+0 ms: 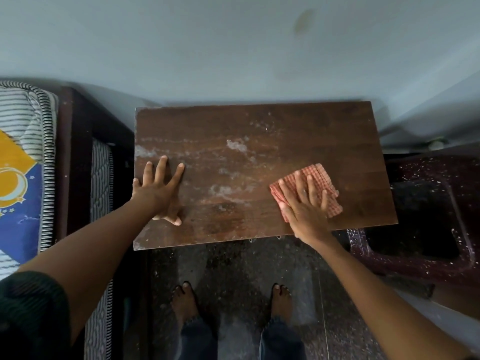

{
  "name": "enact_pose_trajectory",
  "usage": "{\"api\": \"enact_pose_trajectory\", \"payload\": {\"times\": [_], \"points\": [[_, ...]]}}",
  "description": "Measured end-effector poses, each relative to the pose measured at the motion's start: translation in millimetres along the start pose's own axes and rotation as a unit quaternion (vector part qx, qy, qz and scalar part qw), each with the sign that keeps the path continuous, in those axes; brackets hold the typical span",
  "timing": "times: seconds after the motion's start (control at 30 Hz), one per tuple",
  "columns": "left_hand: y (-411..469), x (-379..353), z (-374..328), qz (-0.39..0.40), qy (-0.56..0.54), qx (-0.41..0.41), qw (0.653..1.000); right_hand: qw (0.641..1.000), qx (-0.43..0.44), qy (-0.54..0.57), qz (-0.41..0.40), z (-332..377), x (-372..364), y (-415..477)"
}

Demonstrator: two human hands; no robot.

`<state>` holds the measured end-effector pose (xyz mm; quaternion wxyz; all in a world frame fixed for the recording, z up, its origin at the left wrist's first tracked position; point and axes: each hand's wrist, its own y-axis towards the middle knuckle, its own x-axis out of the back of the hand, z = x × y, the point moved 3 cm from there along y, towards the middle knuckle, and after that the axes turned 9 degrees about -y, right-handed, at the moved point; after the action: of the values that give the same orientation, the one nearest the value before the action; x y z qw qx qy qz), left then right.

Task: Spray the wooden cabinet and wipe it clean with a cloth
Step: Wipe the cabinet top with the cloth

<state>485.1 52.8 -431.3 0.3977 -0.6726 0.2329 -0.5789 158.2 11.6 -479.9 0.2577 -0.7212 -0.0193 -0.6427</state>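
The wooden cabinet's dark brown top (298,126) fills the middle of the view, with pale wet streaks and patches across its centre. My left hand (158,190) lies flat on the top near its left edge, fingers spread, holding nothing. My right hand (305,203) presses flat on a folded red-and-white checked cloth (318,175) near the top's front right corner. No spray bottle is in view.
A bed with a striped mattress (31,118) and a dark wooden frame (75,152) stands to the left. A dark maroon plastic chair (426,216) sits close on the right. The grey wall (233,48) is behind. My bare feet (231,302) stand on speckled floor.
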Motion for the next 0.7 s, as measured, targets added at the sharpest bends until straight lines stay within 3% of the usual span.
{"api": "enact_pose_trajectory", "payload": {"times": [0.07, 0.23, 0.4, 0.47, 0.57, 0.7], "points": [[1, -1, 0, -0.001, 0.007, 0.006, 1.0, 0.999, -0.007, 0.03, 0.01, 37, 9, 19], [2, 0, -1, 0.004, 0.012, 0.012, 1.0, 0.991, 0.124, 0.025, -0.03, 122, 11, 4], [3, 0, 0, 0.0, 0.02, 0.012, 1.0, 0.973, 0.219, -0.029, -0.072, 87, -10, -43], [5, -1, 0, 0.004, 0.019, 0.013, 1.0, 0.977, 0.198, -0.043, -0.072, 52, -12, -47], [8, -2, 2, 0.007, 0.024, 0.015, 1.0, 0.995, 0.095, -0.019, -0.031, 21, -8, -26], [11, -4, 1, 0.012, 0.024, 0.02, 0.999, 0.997, -0.052, 0.046, -0.015, 46, 16, 37]]}}
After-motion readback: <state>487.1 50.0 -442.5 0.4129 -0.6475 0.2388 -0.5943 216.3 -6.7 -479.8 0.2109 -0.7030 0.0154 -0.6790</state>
